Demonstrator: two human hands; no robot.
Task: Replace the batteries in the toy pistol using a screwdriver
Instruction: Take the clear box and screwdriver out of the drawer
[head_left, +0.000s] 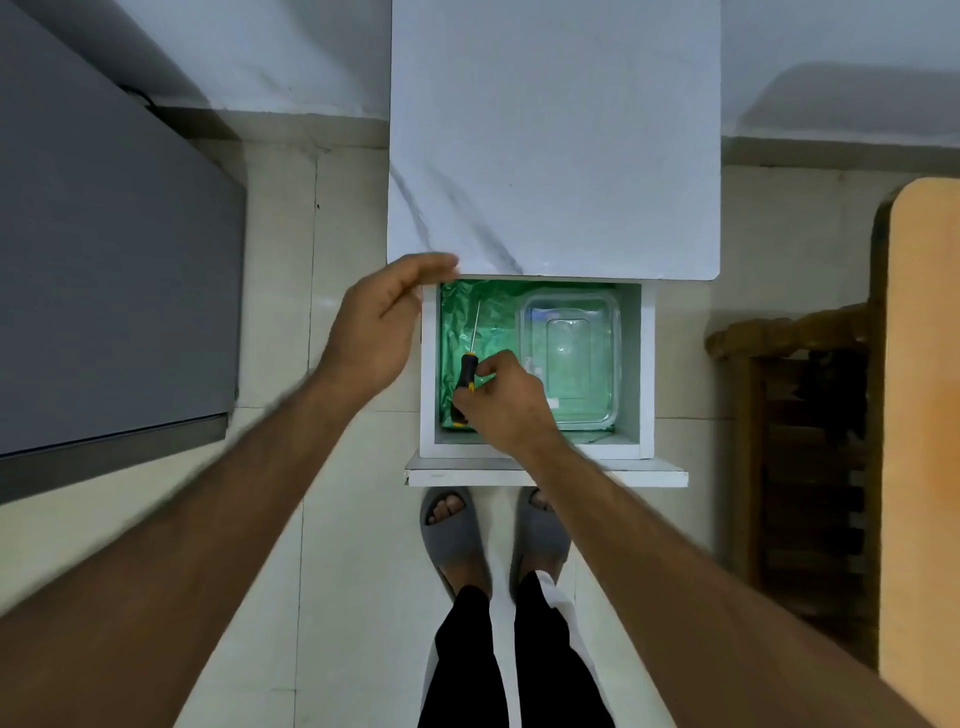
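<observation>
Now the right hand (511, 400) pinches the black-and-yellow handle of the screwdriver (466, 382) inside the open white drawer (645, 364), on its green liner (467, 312) beside a clear plastic container (571, 358). Left hand (376, 327) rests loosely curled, fingers at the marble worktop (556, 130) corner.

Nothing legible anywhere — the small white label (554, 403) on the clear container (571, 358) is too blurred.
</observation>
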